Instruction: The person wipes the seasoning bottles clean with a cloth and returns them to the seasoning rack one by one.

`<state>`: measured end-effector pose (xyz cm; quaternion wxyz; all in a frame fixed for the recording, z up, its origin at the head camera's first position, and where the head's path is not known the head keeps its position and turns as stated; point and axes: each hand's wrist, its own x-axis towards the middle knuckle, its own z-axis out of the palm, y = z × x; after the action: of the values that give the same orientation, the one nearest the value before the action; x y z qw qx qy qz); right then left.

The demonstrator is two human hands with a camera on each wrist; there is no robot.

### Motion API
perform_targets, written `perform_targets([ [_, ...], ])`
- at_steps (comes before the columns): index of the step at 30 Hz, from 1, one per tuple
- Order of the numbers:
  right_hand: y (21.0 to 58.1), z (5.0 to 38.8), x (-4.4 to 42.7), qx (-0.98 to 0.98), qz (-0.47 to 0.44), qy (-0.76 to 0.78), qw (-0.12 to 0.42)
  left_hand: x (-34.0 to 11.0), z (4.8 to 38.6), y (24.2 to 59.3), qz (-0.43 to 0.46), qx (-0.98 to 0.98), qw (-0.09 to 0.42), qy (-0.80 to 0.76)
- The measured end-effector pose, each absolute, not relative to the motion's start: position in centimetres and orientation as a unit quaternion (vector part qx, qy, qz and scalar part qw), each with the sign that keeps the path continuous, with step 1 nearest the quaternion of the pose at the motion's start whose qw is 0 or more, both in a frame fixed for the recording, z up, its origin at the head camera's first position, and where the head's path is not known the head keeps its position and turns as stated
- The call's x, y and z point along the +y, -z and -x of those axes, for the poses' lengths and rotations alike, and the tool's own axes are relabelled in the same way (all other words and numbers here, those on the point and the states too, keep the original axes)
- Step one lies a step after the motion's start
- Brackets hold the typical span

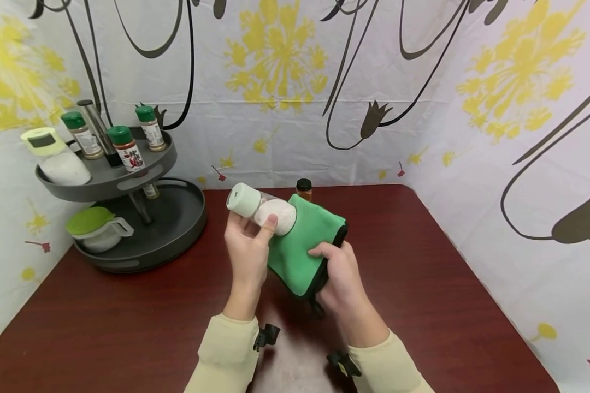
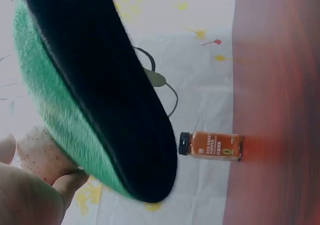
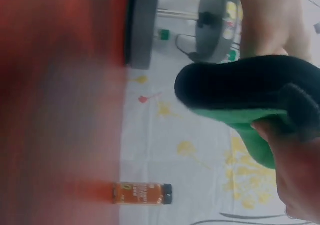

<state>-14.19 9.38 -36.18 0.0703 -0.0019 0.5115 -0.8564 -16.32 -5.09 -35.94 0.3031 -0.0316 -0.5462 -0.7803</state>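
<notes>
Head view: the left hand [image 1: 247,240] grips a white-capped bottle [image 1: 282,214] mid-frame; the right hand [image 1: 341,275] grasps a green cloth [image 1: 300,248] at its base. Left wrist view: a pepper jar [image 2: 214,146], lower right. Right wrist view: cloth, at right.

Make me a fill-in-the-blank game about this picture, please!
1. The cloth in the right hand is ____ with black edging.
2. The left hand holds a bottle; its contents look ____.
3. The pepper jar standing on the table has a ____ lid.
4. The rack has ____ tiers.

Missing words: green, white, black, two.
</notes>
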Motion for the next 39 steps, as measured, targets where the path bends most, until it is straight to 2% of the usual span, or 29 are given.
perform_targets([
  [5, 35.9, 14.9, 9.4, 0.489, 0.017, 0.870, 0.058, -4.8, 15.8, 35.5, 0.046, -0.552, 0.291, 0.780],
  [11, 36.7, 15.0, 8.7, 0.507, 0.011, 0.858, 0.082, -5.3, 15.3, 35.3, 0.048, -0.589, 0.289, 0.753],
  [18, 36.6, 14.6, 8.9, 0.502, 0.008, 0.858, 0.106, -8.0, 16.0, 34.8, 0.022, -0.643, 0.285, 0.710],
  [23, 35.8, 14.6, 10.0, 0.497, -0.004, 0.863, 0.088, -11.6, 18.6, 34.8, -0.034, -0.701, 0.273, 0.658],
  [27, 35.5, 14.6, 10.8, 0.494, -0.008, 0.865, 0.083, -15.4, 21.3, 35.2, -0.131, -0.772, 0.266, 0.562],
  [33, 35.8, 14.5, 11.0, 0.488, -0.021, 0.868, 0.089, -20.1, 25.1, 35.8, -0.233, -0.803, 0.193, 0.513],
  [39, 36.5, 14.5, 11.1, 0.486, -0.024, 0.869, 0.092, -22.8, 28.7, 36.3, -0.258, -0.847, 0.137, 0.445],
])
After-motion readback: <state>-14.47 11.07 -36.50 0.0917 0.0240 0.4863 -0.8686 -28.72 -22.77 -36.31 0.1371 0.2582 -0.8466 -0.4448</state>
